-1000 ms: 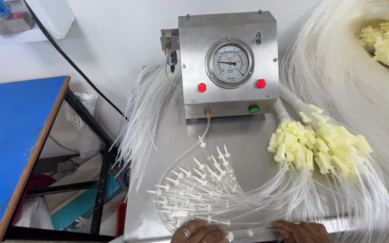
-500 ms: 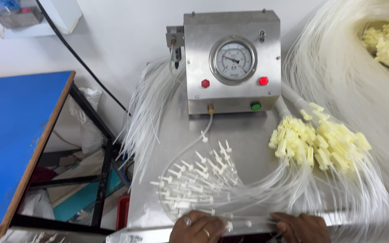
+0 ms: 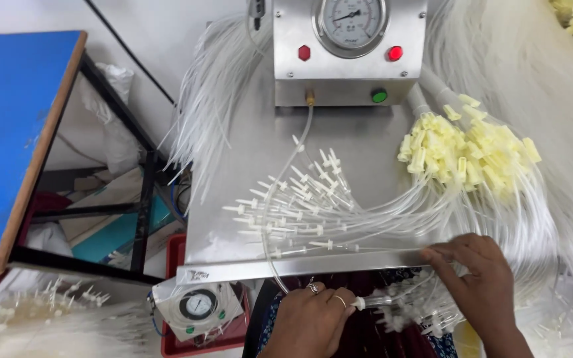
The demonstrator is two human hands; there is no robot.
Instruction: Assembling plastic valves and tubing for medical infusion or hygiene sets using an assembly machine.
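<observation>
below the steel tray's front edge (image 3: 300, 268): left hand (image 3: 310, 321), ringed, pinching one clear tube's white connector end (image 3: 359, 303). right of that, right hand (image 3: 475, 278), fingers curled over the tube bundle (image 3: 426, 305) at the tray's edge. further back on the tray, fanned white-tipped tubes (image 3: 293, 205), yellow-capped cluster (image 3: 465, 152), gauge box (image 3: 349, 50) with red and green buttons.

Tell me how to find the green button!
Find the shiny metal box with the big round gauge at the back of the steel table. Below the gauge, at the box's lower right, sits the green button. The two other buttons higher up are red.
</observation>
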